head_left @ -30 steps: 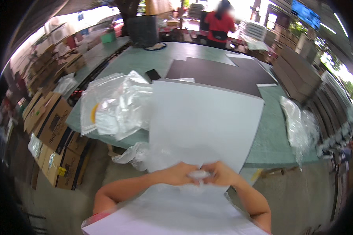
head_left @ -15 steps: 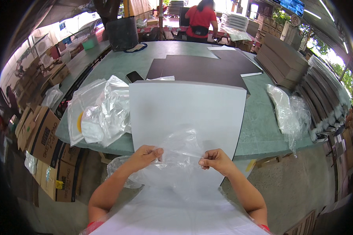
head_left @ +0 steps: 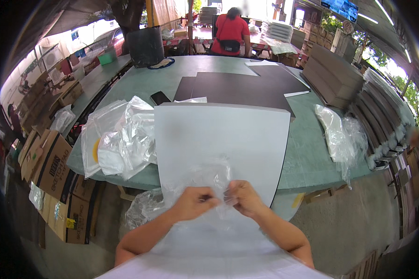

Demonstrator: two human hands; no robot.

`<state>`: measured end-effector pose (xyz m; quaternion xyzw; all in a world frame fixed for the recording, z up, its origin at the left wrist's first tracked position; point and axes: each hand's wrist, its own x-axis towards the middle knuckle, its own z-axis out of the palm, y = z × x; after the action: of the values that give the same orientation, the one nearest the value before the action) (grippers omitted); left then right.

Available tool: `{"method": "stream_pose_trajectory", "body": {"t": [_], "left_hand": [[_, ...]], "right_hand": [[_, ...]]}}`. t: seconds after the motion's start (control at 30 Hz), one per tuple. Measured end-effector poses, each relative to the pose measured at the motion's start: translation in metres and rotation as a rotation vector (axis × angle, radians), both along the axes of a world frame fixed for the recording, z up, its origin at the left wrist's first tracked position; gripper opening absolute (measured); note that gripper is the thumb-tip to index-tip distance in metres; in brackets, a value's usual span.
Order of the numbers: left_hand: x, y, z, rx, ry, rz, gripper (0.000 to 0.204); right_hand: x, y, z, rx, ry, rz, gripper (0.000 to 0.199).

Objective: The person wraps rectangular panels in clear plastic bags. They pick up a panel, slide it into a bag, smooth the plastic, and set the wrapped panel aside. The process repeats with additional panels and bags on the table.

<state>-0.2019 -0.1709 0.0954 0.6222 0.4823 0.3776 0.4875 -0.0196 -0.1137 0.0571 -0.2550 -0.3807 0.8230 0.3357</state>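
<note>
A large white board or thick stack of sheets leans over the near table edge toward me. In front of its lower part hangs a crumpled clear plastic bag. My left hand is closed, thumb and fingers pinching the film. Close beside it, my right hand is also closed on the film, its fingertips slightly blurred. The two hands almost meet at the middle. More loose clear film droops below the table edge, left of my left hand.
On the green table lie a pile of clear plastic bags, a phone, dark grey boards and clear film. Stacked boards stand at right, cardboard boxes at left. A person in red is at the back.
My hands have come closer together, drawing the plastic bag inward between them. My left hand has moved right and slightly down. The person at the back has shifted left.
</note>
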Motion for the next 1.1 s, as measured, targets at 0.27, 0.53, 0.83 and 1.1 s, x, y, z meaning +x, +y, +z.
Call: {"method": "stream_pose_trajectory", "body": {"t": [0.27, 0.53, 0.83, 1.1], "left_hand": [[-0.061, -0.006, 0.032, 0.656, 0.106, 0.573, 0.012], [0.002, -0.016, 0.032, 0.27, -0.031, -0.018, 0.012], [-0.019, -0.01, 0.052, -0.412, -0.359, -0.278, 0.012], [-0.089, 0.013, -0.009, -0.431, -0.437, -1.088, 0.014]], "right_hand": [[0.012, -0.014, 0.038, 0.397, -0.26, 0.078, 0.019], [0.016, -0.018, 0.073, 0.76, -0.139, -0.05, 0.023], [0.01, -0.046, 0.049, 0.813, -0.253, 0.797, 0.027], [0.034, -0.032, 0.076, 0.828, -0.642, 1.338, 0.052]]}}
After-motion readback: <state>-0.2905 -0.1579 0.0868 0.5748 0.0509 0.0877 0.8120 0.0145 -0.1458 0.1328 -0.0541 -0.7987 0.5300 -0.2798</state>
